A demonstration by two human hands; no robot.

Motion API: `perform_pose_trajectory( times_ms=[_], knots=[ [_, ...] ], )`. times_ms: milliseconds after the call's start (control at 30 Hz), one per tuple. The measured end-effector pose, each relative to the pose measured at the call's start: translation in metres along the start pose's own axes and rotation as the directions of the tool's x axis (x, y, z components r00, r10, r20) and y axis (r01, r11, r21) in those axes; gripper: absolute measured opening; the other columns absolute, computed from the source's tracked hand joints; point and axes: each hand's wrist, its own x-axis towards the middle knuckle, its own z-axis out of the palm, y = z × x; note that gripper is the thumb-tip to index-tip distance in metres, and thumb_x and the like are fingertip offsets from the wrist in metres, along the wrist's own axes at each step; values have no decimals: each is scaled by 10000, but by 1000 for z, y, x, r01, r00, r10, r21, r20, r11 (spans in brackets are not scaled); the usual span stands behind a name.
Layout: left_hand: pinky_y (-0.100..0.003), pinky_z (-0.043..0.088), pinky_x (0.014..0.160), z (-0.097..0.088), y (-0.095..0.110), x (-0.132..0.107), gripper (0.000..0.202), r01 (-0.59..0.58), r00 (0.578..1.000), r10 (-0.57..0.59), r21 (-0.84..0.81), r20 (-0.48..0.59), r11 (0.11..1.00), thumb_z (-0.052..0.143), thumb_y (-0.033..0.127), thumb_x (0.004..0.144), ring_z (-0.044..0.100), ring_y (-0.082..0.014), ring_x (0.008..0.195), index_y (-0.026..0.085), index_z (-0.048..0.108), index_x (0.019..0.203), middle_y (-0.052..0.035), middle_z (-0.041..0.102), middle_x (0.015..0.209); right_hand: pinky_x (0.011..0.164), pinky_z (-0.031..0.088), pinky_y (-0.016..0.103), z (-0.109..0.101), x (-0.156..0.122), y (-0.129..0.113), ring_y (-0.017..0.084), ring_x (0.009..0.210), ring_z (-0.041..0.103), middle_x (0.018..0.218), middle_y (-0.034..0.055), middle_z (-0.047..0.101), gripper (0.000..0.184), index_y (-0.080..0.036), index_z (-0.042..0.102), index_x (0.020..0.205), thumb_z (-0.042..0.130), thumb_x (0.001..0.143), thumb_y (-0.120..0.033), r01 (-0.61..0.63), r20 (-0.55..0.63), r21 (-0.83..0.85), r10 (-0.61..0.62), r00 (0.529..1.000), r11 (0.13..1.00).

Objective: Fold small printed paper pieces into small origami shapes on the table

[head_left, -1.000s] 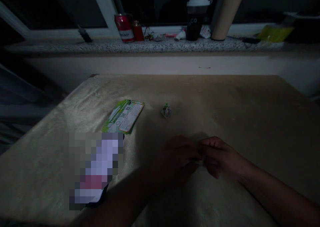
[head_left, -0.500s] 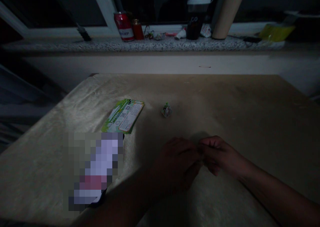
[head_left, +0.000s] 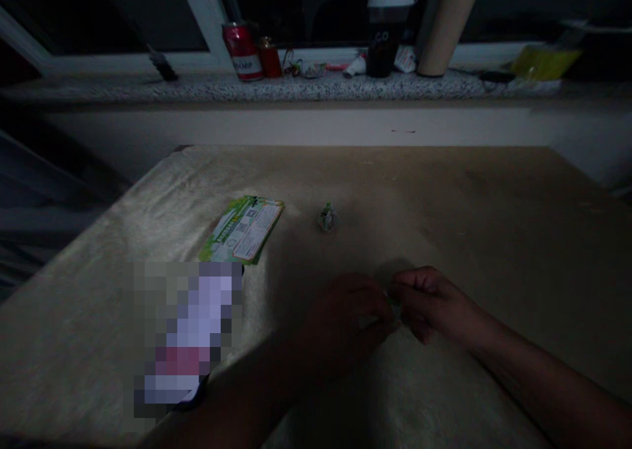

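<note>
Little has shifted since the earlier frames: both hands sit a touch higher and closer together, and the windowsill clutter slides slightly as my view tilts.

Left hand (head_left: 345,314) and right hand (head_left: 432,301) meet fingertip to fingertip low over the bench (head_left: 494,205), pinching a small pale scrap (head_left: 392,307) between them. Fingers of both hands are drawn in narrow around it. Too dark to tell what the scrap is.

Step in hand, as I judge it: fine two-handed work on that scrap, folding or unwrapping. Next move calls for a steady pinch on one side while the other side works the edge, with small motions only.

Nearby: crumpled green wrapper (head_left: 327,217) lies apart, farther up the bench. Green printed packet (head_left: 243,229) lies flat to the left. Blurred-out device (head_left: 185,334) rests beside my left forearm. Red can (head_left: 241,51) stands on the windowsill.
</note>
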Motion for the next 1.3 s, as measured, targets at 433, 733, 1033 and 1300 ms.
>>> perform_pose_trajectory(
  times_ms=[433, 733, 1033, 1300],
  knots=[
    [-334, 504, 828, -7, 2, 3, 94, 102, 989, -96, -56, 111, 993, 716, 254, 917, 675, -183, 857, 209, 773, 858, -39, 727, 879, 359, 281, 182, -1, -2, -4, 56, 303, 394, 373, -65, 485, 426, -207, 542, 599, 647, 825, -552, 24, -41, -24, -25, 999, 999],
    [-337, 474, 846, -6, 5, 4, 58, 45, 999, -45, 17, 28, 999, 773, 225, 868, 681, -175, 835, 205, 748, 820, -14, 748, 836, 366, 254, 187, -1, -2, -5, 58, 312, 388, 369, -61, 479, 471, -212, 525, 598, 637, 838, -601, 37, -52, -49, -40, 998, 998],
    [-323, 435, 860, -5, 5, 4, 69, -24, 1000, 24, 7, -7, 1000, 769, 156, 846, 668, -165, 843, 189, 715, 818, -2, 744, 806, 374, 265, 189, -2, -1, -2, 61, 326, 399, 377, -54, 496, 471, -210, 533, 601, 609, 877, -584, 54, -58, -58, -57, 997, 997],
    [-342, 427, 866, -7, 6, 4, 170, 23, 996, -22, -12, 84, 1000, 710, 299, 921, 658, -171, 827, 210, 691, 778, 8, 722, 763, 370, 252, 195, 0, -2, -5, 68, 320, 404, 366, -52, 494, 456, -216, 531, 590, 626, 859, -571, 59, -54, -56, -62, 997, 997]
  ],
)
